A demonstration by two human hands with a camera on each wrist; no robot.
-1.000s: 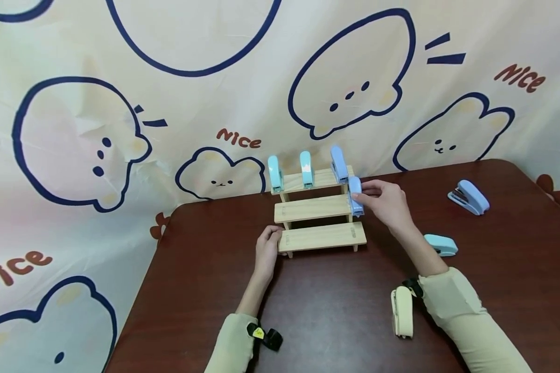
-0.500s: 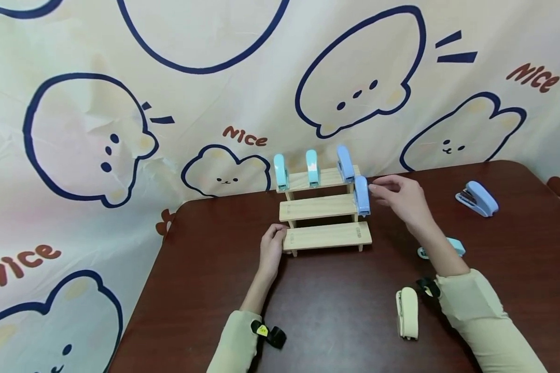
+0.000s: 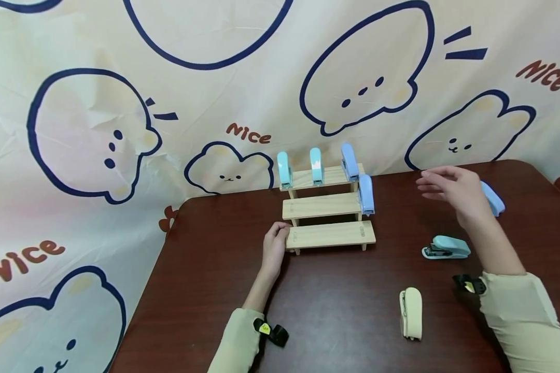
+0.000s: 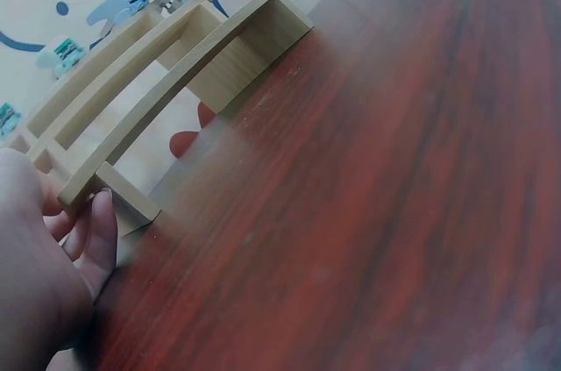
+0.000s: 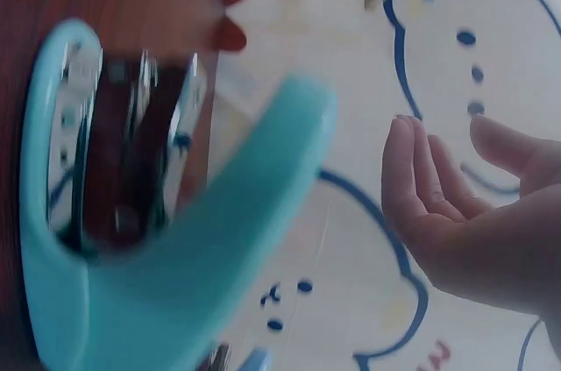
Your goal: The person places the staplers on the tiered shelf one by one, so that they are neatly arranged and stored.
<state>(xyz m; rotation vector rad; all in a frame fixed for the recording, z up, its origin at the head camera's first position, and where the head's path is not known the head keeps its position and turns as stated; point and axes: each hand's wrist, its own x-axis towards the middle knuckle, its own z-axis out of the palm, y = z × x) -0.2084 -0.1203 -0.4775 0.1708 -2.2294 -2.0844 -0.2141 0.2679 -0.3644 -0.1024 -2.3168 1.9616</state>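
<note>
A three-tier wooden step rack (image 3: 330, 234) stands on the table near the back wall. My left hand (image 3: 275, 247) grips the left end of its lowest board; the left wrist view shows my fingers (image 4: 101, 226) curled at that corner. Two teal staplers (image 3: 317, 167) and a blue stapler (image 3: 349, 162) stand on the top tier. Another blue stapler (image 3: 366, 194) sits at the right end of the middle tier. Holding nothing, my right hand (image 3: 458, 194) hovers right of the rack with fingers loosely bent. In the right wrist view a teal stapler (image 5: 166, 283) looms close to the camera.
On the table's right side lie a teal stapler (image 3: 446, 247) and a cream stapler (image 3: 410, 314). A blue stapler (image 3: 493, 199) is partly hidden behind my right hand. A printed cloth (image 3: 242, 98) hangs behind the dark wooden table (image 3: 336, 305).
My right hand has let go of the blue stapler on the middle tier and moved right, away from the rack. My left hand keeps its grip. The view has shifted slightly.
</note>
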